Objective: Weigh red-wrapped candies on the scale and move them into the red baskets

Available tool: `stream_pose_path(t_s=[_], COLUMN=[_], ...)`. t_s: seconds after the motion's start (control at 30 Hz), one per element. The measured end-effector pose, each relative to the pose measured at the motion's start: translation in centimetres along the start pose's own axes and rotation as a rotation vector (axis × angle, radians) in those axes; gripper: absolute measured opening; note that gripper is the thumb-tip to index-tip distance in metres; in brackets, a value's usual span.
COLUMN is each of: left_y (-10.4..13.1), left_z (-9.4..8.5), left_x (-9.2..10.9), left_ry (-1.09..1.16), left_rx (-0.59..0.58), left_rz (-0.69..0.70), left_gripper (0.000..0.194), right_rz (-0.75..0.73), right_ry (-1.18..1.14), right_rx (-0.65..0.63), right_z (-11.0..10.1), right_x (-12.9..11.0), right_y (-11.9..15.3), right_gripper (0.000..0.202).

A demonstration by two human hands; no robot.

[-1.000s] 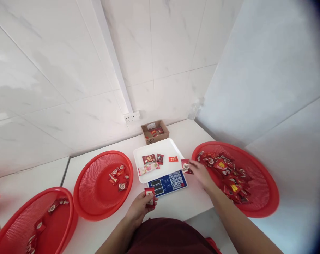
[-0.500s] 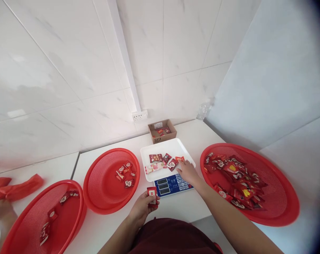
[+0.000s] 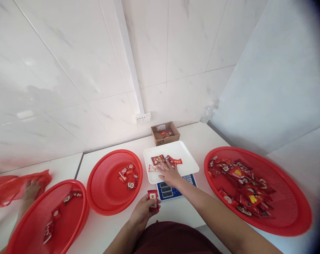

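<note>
My left hand [image 3: 143, 211] is closed on red packets [image 3: 153, 197], in front of the blue scale [image 3: 166, 190]. On the scale lies a white tray [image 3: 188, 160]. My right hand [image 3: 170, 175] spreads its fingers over the snacks on the tray and partly hides them. Under and beside those fingers are a dark red packet [image 3: 157, 159], a pink and white packet [image 3: 151, 168] and a small bright red packet [image 3: 177, 161]. Whether the fingers grip any of these cannot be made out; they look spread.
Red baskets with packets stand at the right [image 3: 289, 197], left of the scale [image 3: 101, 183] and at the lower left [image 3: 77, 225]. A cardboard box [image 3: 166, 140] sits behind the tray. Another person's hand [image 3: 31, 190] touches a red bag [image 3: 6, 185].
My right hand has moved left across the tray, over the snacks, which now lie closer together. The other person's hand has moved onto the red bag. The view has shifted slightly.
</note>
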State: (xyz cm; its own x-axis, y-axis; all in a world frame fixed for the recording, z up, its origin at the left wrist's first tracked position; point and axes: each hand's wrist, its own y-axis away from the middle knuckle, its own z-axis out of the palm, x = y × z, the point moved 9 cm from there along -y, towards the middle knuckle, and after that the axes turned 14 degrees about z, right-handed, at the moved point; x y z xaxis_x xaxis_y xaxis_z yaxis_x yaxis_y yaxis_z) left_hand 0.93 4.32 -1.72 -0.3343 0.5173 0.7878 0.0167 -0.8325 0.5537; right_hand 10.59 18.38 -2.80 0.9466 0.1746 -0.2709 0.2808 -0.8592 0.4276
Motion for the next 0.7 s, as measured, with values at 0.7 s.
stream_pose_path(t_s=[0.7], left_y=[-0.3], left_z=[5.3], left_x=[3.6], left_ry=[-0.398], left_rx=[-0.366], left_rz=[0.222], left_gripper=[0.032], right_rz=[-0.09], right_ry=[-0.781], right_rx=[-0.056], right_z=[-3.0], right_x=[1.8], right_y=[8.0], right_gripper=[0.048])
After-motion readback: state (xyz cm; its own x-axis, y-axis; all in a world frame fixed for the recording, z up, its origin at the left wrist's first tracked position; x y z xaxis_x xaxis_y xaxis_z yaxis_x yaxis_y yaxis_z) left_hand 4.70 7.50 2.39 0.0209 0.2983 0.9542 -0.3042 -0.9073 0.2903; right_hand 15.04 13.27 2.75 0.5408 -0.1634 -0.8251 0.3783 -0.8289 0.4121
